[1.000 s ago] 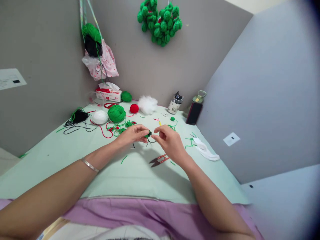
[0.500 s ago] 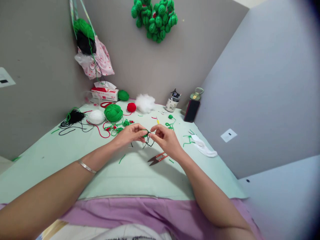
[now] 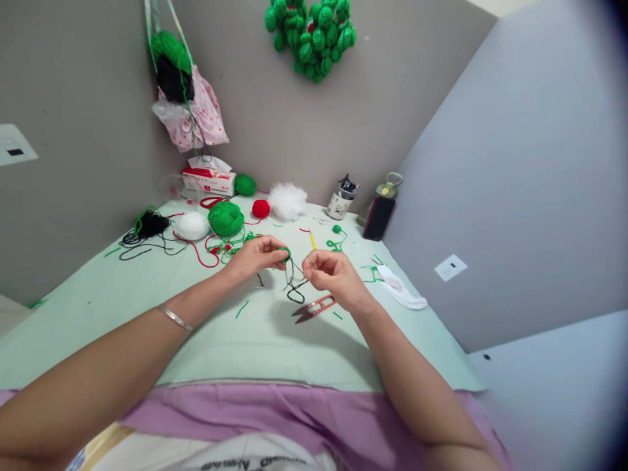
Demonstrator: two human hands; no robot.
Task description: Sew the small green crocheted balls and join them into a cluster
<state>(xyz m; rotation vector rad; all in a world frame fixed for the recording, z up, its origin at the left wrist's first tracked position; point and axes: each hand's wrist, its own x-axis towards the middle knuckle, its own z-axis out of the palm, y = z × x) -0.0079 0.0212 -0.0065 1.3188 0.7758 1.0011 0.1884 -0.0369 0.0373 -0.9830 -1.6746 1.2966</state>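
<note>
Farther apart than half a second ago, the hands are now separated by a clear gap, the right hand having been drawn back from the green piece, so that more of the snips' orange handle is exposed. Black yarn is now spread between the two, hanging in loose loops. As a judgement, a knot or snag could be caused if those loops are crossed and then pulled tight; the stitches could also be puckered by too hard a tug, or the small piece pulled free if the pinch is slackened. The yarn might be caught, too, on the snips, which lie on the table just below the loops. By the left hand the green piece is held at its edge, thumb and fingers closed on it, with part of it left showing past the fingertips toward the right. By the right hand, thumb and forefinger pressed together, a strand of the yarn is apparently gripped; whether a needle is held as well cannot be told at this size.
</note>
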